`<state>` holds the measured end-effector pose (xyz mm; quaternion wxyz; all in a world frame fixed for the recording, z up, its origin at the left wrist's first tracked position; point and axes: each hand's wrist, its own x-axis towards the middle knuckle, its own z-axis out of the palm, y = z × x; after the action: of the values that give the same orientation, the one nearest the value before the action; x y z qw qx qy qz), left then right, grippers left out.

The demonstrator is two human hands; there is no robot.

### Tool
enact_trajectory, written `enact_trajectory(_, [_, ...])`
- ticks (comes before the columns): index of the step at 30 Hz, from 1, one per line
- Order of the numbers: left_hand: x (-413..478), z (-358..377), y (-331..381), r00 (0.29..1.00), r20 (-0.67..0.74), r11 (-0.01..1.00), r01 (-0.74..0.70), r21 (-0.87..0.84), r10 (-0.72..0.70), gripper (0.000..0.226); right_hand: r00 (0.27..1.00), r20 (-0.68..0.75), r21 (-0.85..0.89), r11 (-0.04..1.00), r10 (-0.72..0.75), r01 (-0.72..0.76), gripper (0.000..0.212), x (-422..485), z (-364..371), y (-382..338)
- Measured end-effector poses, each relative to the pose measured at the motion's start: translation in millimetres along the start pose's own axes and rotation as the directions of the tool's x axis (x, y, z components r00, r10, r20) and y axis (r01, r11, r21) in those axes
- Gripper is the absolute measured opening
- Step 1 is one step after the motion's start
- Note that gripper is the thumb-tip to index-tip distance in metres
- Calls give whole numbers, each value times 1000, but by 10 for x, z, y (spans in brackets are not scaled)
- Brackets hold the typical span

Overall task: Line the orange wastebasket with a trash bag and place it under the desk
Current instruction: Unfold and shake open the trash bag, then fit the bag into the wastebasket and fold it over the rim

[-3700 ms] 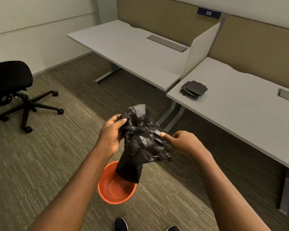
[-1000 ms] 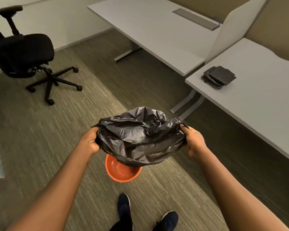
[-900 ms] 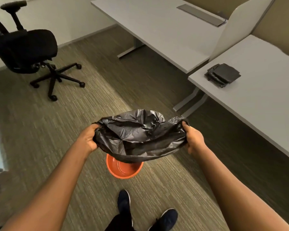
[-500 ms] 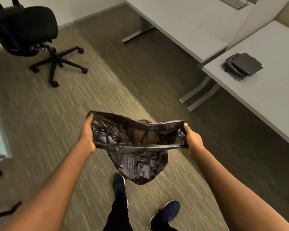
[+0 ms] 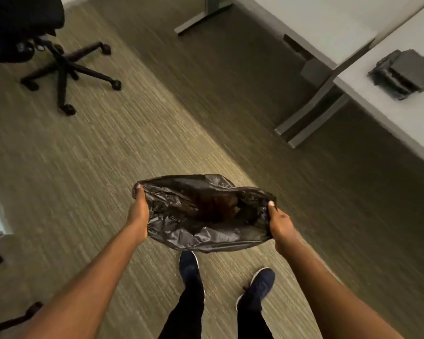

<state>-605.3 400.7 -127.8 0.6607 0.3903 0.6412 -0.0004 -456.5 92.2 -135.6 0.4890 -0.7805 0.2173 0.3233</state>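
Note:
A black trash bag (image 5: 181, 223) is stretched wide open low over the carpet, its mouth facing up. My left hand (image 5: 138, 214) grips the bag's left rim and my right hand (image 5: 279, 223) grips the right rim. An orange-brown glow of the wastebasket (image 5: 218, 204) shows through the thin plastic inside the bag's mouth; the rest of the basket is hidden under the bag. The desk (image 5: 402, 118) stands at the right, with its metal legs (image 5: 309, 118) on the floor.
A black office chair (image 5: 59, 59) on wheels stands at the upper left. A stack of folded dark bags (image 5: 404, 74) lies on the right desk. A second desk (image 5: 316, 18) runs along the top. My two feet (image 5: 189, 265) stand just behind the bag.
The bag went from bunched above the basket to spread open and lowered over it, which now hides the orange rim. My head has tilted down and my hands have sunk toward the floor.

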Motion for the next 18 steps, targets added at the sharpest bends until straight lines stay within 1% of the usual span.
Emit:
enact_trajectory(5, [413,35,-392,996,-33,997,79,14,-79,98,998,30,-106,993,62,-58,44,388,256,362])
enact_trajectory(9, [783,108,-725,992,-55,993,118,27,-116,100,995,38,-142,986,94,-87,44,729,438,622])
enact_trajectory(15, [1342,235,-1114,987,-67,985,153,86,-147,105,995,40,-219,972,91,-80,44,1239,640,950])
enact_trajectory(18, [1606,291,-1257,988,-70,980,146,137,-138,101,995,45,-253,964,94,-80,41,1504,733,1123])
